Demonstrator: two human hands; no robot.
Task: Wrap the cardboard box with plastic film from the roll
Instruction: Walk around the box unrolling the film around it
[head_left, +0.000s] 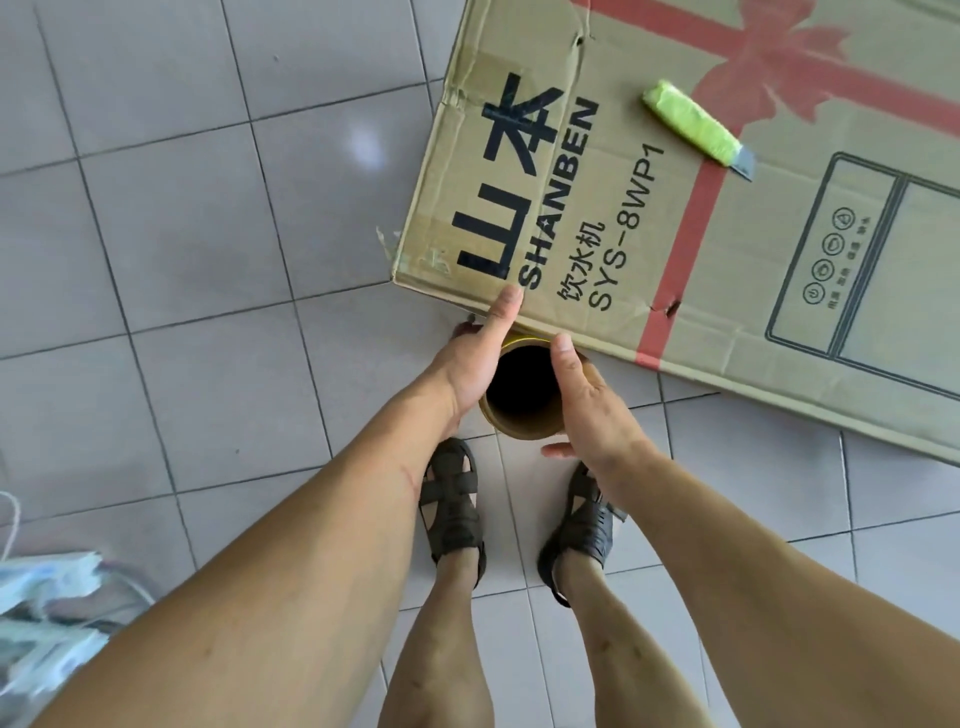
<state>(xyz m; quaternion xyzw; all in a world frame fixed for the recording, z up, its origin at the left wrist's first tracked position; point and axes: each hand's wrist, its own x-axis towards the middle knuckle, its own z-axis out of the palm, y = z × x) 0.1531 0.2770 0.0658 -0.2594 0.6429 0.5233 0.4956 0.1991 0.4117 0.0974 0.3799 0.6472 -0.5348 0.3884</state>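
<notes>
A large brown cardboard box (675, 249) with black lettering and a red printed ribbon lies flat on the tiled floor, filling the upper right. The plastic film roll (524, 415) stands upright against the box's near edge; I look straight down into its dark cardboard core. My left hand (478, 358) holds the roll's left side, its thumb stretched up onto the box's edge. My right hand (587, 405) grips the roll's right side, thumb on the rim and fingers curled round below. The film itself is hidden under my hands.
A utility knife (696, 130) with a green-wrapped handle lies on top of the box. My two sandalled feet (452, 514) stand just below the roll. A pile of clear plastic bags (47, 618) lies at the lower left. Grey floor tiles (208, 234) spread to the left.
</notes>
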